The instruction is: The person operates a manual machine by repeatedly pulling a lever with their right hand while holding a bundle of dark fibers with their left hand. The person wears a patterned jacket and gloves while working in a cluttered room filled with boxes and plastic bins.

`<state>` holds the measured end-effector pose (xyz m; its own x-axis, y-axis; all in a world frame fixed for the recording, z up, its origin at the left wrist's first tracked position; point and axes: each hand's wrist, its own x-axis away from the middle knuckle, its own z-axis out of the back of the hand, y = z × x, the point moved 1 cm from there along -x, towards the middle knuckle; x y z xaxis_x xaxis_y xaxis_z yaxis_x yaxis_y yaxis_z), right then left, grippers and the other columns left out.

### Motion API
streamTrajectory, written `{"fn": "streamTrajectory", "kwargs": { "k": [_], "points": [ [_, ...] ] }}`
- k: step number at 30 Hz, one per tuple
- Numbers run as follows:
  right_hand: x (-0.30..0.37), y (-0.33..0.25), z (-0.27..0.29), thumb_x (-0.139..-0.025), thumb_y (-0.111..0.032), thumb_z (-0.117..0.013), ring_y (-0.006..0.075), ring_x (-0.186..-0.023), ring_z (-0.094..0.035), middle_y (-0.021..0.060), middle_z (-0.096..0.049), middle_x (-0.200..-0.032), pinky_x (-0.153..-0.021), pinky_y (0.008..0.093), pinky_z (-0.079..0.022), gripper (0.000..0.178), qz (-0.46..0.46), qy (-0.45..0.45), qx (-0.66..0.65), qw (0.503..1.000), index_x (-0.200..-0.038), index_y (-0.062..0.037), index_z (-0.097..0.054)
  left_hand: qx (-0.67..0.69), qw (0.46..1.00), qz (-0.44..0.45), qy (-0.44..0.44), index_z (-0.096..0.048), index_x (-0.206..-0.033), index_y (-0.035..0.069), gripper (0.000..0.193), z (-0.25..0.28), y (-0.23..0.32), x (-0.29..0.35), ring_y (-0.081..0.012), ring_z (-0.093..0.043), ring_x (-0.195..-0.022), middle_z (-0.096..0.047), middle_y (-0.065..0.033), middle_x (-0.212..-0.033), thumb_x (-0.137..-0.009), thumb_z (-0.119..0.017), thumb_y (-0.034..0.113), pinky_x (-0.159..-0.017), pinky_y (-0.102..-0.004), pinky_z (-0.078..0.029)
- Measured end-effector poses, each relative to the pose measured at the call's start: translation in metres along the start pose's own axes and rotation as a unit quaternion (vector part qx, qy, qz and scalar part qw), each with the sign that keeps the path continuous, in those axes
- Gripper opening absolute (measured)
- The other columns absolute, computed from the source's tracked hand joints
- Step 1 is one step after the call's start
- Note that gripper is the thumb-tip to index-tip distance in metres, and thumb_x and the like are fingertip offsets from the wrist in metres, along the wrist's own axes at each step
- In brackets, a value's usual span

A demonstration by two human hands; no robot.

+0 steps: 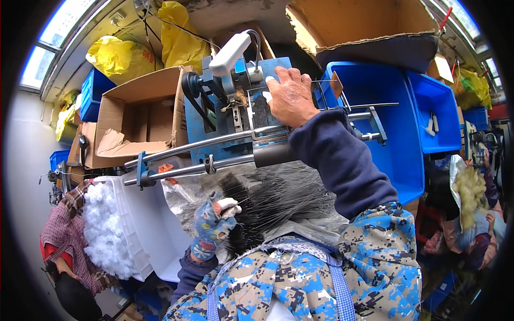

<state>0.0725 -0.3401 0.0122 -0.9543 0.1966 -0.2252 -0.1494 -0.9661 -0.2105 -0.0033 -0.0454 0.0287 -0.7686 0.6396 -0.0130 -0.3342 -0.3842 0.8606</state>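
My right hand [292, 99], with white coverings on its thumb and a finger, lies over the bed of a blue bench machine [225, 139]. Its thumb and forefinger are apart, and nothing shows between them. Lower left, my left hand [213, 219] wears a worn blue patterned glove with white-covered fingertips. Those fingers are closed beside a heap of dark, bristle-like strands [278, 195]; what they hold, if anything, cannot be made out. Two metal rods [187, 170] cross the machine's front, a dark cylinder [273, 154] on the nearer one. A white lamp-like bar [229, 54] stands above.
Open cardboard boxes stand left [142, 115] and at the back [369, 27]. Blue bins [399, 166] fill the right. At left, a white tub [152, 235] adjoins white fluffy material [107, 230]. Co-workers sit at the left [64, 241] and right [476, 230].
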Motion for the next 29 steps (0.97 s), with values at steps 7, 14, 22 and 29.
{"fn": "streamTrajectory", "kwargs": {
  "k": [7,14,22,29],
  "points": [
    [0.033,0.002,0.015,-0.071,-0.028,-0.07,0.0334,-0.113,-0.037,0.02,-0.037,-0.122,-0.087,0.0428,-0.038,0.054,0.01,-0.013,-0.034,0.999,-0.111,0.0046,-0.053,-0.02,0.996,-0.087,-0.019,-0.06,-0.093,0.003,0.018,-0.011,0.008,-0.015,-0.0152,-0.065,-0.068,-0.066,-0.0069,-0.074,-0.077,-0.062,-0.003,-0.061,-0.0254,-0.049],
    [0.03,-0.009,0.017,-0.077,-0.027,-0.065,0.0337,-0.095,-0.053,0.0209,-0.041,-0.109,-0.08,0.0376,-0.047,0.061,-0.008,-0.08,-0.058,0.995,-0.122,0.0078,-0.042,0.014,0.999,-0.047,-0.011,-0.061,-0.093,0.003,0.017,-0.011,0.01,-0.007,-0.0165,-0.065,-0.069,-0.066,-0.0083,-0.074,-0.078,-0.061,-0.003,-0.063,-0.026,-0.05],
    [0.016,-0.068,-0.008,-0.079,-0.033,-0.061,0.0314,-0.081,-0.058,0.0209,-0.051,-0.098,-0.069,0.0354,-0.05,0.062,0.014,-0.043,-0.071,0.996,-0.119,0.011,-0.042,-0.064,0.993,-0.097,-0.018,-0.06,-0.095,0.006,0.021,-0.005,0.004,-0.005,-0.0176,-0.066,-0.068,-0.066,-0.0073,-0.075,-0.077,-0.062,-0.002,-0.061,-0.0266,-0.05],
    [0.019,-0.031,0.006,-0.081,-0.03,-0.06,0.0309,-0.083,-0.06,0.0222,-0.047,-0.104,-0.073,0.0364,-0.05,0.071,0.029,-0.13,-0.063,0.989,-0.13,0.0099,-0.028,-0.041,0.997,-0.068,0.019,-0.059,-0.099,0.006,0.023,0.005,0.006,-0.001,-0.0187,-0.066,-0.068,-0.067,-0.0059,-0.074,-0.078,-0.062,-0.001,-0.062,-0.0268,-0.05]
  ]
}}
